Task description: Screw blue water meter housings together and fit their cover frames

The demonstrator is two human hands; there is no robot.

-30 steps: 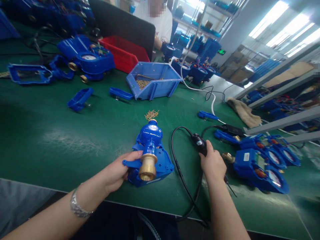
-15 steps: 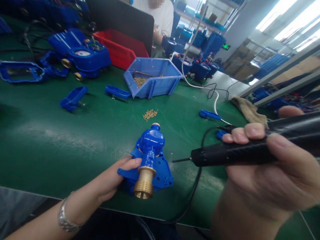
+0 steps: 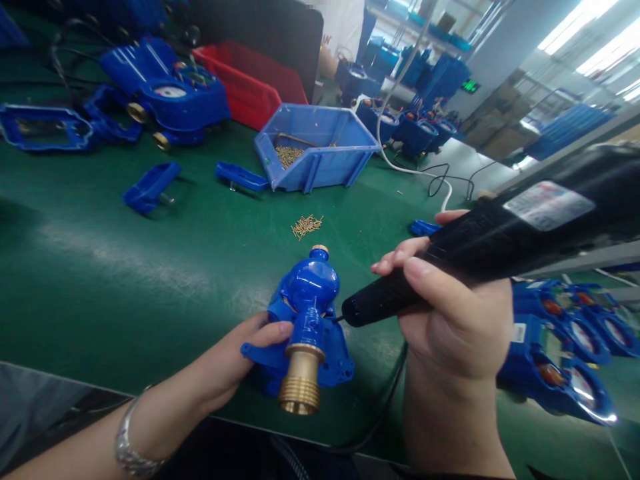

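Note:
A blue water meter [image 3: 313, 287] with a brass threaded end faces me near the table's front edge. My left hand [image 3: 250, 350] grips its left side, thumb on top and the other fingers hidden underneath. In my right hand [image 3: 445, 307] is a black electric screwdriver [image 3: 465, 233], held tilted with its tip low. The bit reaches the right side of the meter beside its blue plastic bracket [image 3: 333, 357]; whether it sits on a screw I cannot tell. Just beyond the meter lies a small pile of brass screws [image 3: 307, 227].
A blue bin [image 3: 320, 160] with screws stands behind the pile, beside a red bin [image 3: 250, 80]. Blue plastic lids [image 3: 241, 177] lie on the green table. Assembled meters [image 3: 185, 100] stand at back left, and more meters [image 3: 560, 353] at right. A person [image 3: 343, 30] sits opposite.
My right hand has brought the screwdriver leftward and tilted it, so its bit now meets the meter's right side. My left hand keeps its grip. The view has shifted slightly.

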